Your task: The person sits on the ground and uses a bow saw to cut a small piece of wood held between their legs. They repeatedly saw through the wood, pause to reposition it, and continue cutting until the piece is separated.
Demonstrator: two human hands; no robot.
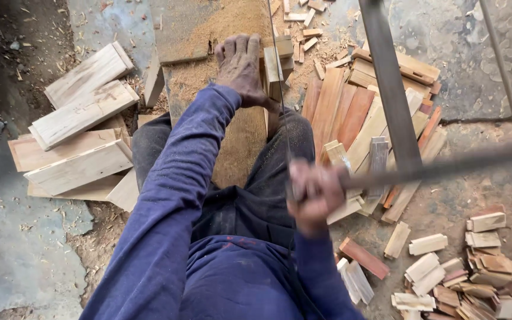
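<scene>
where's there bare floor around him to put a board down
Bare concrete lies at lower left, below the pale boards, and at upper right, beyond the reddish slat pile. It is crowded right of the right hand, with small offcuts, and around the left hand on the sawdusty plank.

- Sleeve [173, 195]: dark blue, plain.
- Trousers [256, 195]: dusty black.
- Boards [81, 112] at the floor's left edge: pale cream wood.
- Slats [351, 112] towards its right edge: mixed tan and reddish brown.
- Offcuts [463, 272] in the near right corner: pale tan, some reddish.
- Sawdust [220, 29]: sandy yellow.
- Floor [19, 249]: mottled grey-blue, brown with dirt.
- Saw frame [389, 89]: dull grey.
</scene>
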